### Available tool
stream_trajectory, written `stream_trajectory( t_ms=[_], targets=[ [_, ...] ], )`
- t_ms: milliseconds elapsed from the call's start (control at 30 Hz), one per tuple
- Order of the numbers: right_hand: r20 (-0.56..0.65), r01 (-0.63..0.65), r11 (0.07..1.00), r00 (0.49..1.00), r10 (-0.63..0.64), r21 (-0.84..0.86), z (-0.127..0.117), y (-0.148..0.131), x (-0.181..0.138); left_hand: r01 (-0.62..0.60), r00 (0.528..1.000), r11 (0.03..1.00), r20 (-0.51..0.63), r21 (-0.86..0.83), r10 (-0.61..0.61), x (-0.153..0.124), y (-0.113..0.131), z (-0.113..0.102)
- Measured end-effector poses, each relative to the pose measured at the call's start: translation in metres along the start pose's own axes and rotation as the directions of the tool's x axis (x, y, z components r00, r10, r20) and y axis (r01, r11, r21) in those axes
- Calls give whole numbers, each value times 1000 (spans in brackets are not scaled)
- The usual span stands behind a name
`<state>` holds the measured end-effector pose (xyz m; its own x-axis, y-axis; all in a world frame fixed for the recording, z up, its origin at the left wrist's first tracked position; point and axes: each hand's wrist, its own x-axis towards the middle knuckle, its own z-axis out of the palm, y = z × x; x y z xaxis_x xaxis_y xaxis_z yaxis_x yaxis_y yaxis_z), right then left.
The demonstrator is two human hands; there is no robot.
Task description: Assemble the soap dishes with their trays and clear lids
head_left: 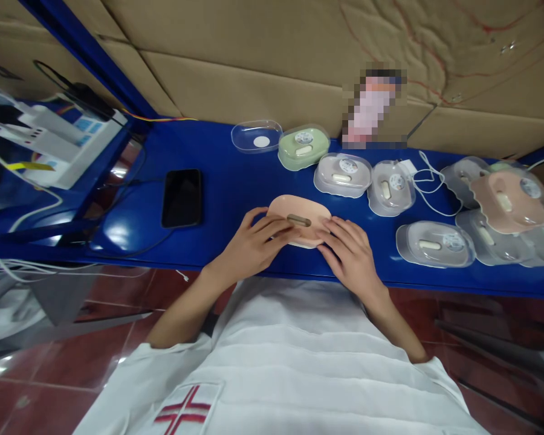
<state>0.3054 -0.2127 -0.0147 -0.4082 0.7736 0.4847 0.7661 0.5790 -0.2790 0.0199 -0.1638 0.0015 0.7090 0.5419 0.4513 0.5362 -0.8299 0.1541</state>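
Peach dish sits between the two hands, right under the fingertips. Left hand: fingers partly curled, spread along the dish's left end and near side, tips reaching in toward the slot in the middle. Right hand: fingers bent over the right end, thumb low at the near edge, so it looks like a light pinch on the rim. Both hands are closed on the dish, no wide gap; can't tell how hard they squeeze, or whether the dish rests on the blue table or is slightly lifted.

Handling, my read: thin molded plastic, so light and fairly stiff, maybe a bit of flex at the rim. Smooth surface, could slide on dry fingers. Not very fragile, but scuffs or a bent edge seem possible. Best hold: both short ends, thumbs low, fingers over the rim, no pressing near the slot.

Beyond the left fingertips: a loose clear lid and a green box. Left of the left hand, apart: a phone. Right of the right fingers, apart: a lidded gray box.
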Motion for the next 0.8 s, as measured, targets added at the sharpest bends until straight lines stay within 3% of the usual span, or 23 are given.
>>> stream_trajectory(
  t_ms=[400,633,800],
  targets=[
    [120,8,1000,993,-4,-30,-1,-4,5,12,1000,1000,-21,-29,-12,-7,-7,4],
    [111,91,995,989,-95,40,1,-2,0,-90,995,996,-51,-3,90,-1,7,6],
    [78,111,991,990,-117,81,0,0,-1,-105,993,993,-66,-49,101,-2,1,3]
  ],
)
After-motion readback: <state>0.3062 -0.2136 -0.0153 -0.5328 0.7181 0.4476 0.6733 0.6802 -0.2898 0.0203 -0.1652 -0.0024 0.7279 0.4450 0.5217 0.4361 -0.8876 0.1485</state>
